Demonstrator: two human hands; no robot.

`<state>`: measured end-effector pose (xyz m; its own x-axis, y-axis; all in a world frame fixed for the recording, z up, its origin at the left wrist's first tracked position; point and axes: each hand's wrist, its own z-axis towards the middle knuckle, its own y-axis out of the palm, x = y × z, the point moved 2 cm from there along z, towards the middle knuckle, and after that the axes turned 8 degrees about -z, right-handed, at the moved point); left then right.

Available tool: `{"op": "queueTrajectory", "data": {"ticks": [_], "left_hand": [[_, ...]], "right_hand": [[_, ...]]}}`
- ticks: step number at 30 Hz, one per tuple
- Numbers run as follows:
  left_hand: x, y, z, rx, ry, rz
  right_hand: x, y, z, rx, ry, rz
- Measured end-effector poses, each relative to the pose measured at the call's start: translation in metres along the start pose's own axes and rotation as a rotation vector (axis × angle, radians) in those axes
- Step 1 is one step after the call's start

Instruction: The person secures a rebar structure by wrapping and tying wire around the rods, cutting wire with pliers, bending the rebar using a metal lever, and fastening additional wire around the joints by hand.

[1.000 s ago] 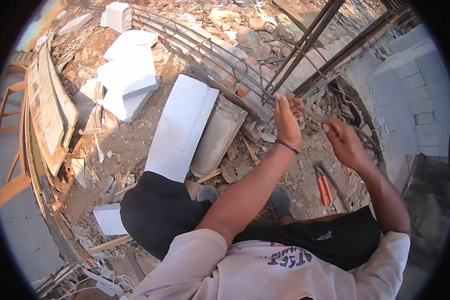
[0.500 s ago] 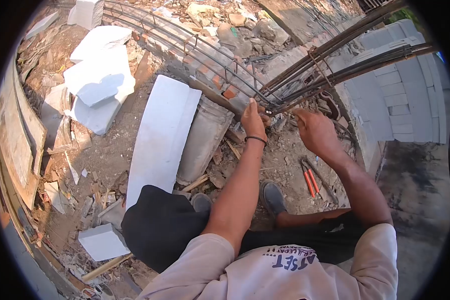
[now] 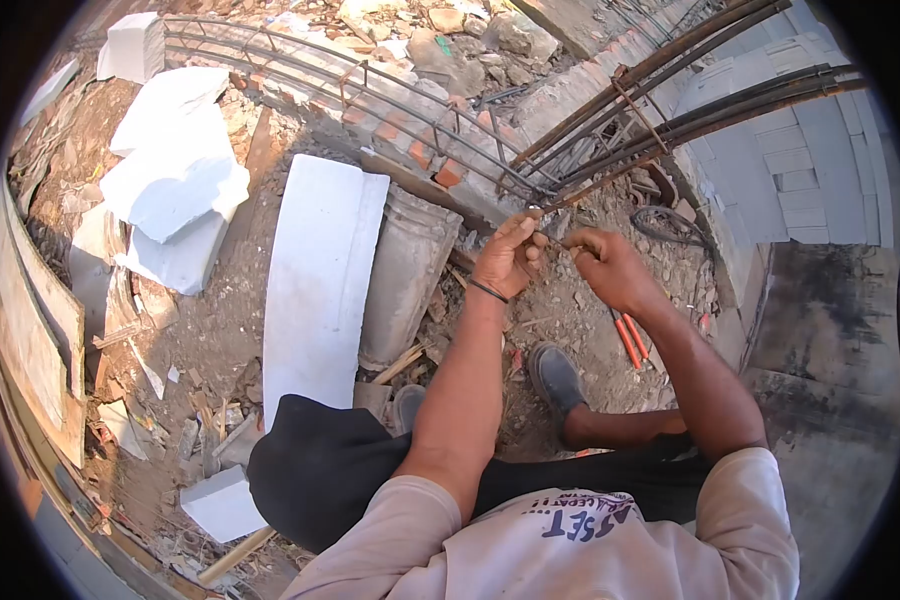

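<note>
My left hand [image 3: 508, 257] is closed, palm turned partly up, thumb and fingers pinching a thin dark wire [image 3: 557, 243] just below the corner where the steel bars meet. To its right, my right hand [image 3: 615, 268] is closed too, its thumb and forefinger gripping the same wire. Only a short stretch of wire shows between the hands; the rest is hidden by fingers. Close above lie the rebar [image 3: 470, 150] of a long horizontal cage and a bundle of rusty upright bars [image 3: 660, 90]. Red-handled pincers [image 3: 628, 340] lie on the ground, partly behind my right forearm.
A long white block [image 3: 320, 270] and a grey concrete piece [image 3: 405, 280] lie left of my arms. Broken white slabs [image 3: 175, 170] rest farther left. A light block wall [image 3: 780, 160] stands at right. Coiled dark wire [image 3: 667, 228] lies beyond my right hand.
Both hands have drawn back from the bar corner toward my body. My left palm has turned more upward. The view has shifted slightly, and my right forearm now covers part of the pincers.
</note>
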<state>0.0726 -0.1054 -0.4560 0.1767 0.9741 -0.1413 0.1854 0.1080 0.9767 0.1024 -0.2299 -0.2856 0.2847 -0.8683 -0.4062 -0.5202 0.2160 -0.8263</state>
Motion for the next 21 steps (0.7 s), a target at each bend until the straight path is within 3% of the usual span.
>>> {"op": "queueTrajectory", "data": {"ticks": [4, 6, 9, 14, 16, 19, 21], "left_hand": [[0.012, 0.005, 0.001, -0.035, -0.063, 0.104], [0.019, 0.013, 0.005, 0.047, 0.043, 0.345], [0.027, 0.021, 0.012, 0.092, 0.127, 0.465], [0.022, 0.034, 0.019, 0.216, 0.209, 0.312], [0.026, 0.025, 0.019, 0.211, 0.18, 0.129], [0.034, 0.007, 0.029, 0.402, 0.313, 0.208], [0.034, 0.014, 0.028, 0.412, 0.308, 0.194]], "right_hand": [[-0.006, 0.009, -0.005, 0.144, -0.087, -0.055], [-0.01, 0.011, -0.005, 0.183, -0.063, -0.037], [-0.023, 0.014, -0.003, 0.205, 0.069, -0.013], [-0.046, 0.009, 0.005, 0.505, 0.025, -0.353], [-0.054, -0.001, 0.005, 0.519, 0.035, -0.435], [-0.057, -0.005, 0.009, 0.541, 0.044, -0.549], [-0.059, -0.007, 0.014, 0.552, 0.034, -0.583]]}}
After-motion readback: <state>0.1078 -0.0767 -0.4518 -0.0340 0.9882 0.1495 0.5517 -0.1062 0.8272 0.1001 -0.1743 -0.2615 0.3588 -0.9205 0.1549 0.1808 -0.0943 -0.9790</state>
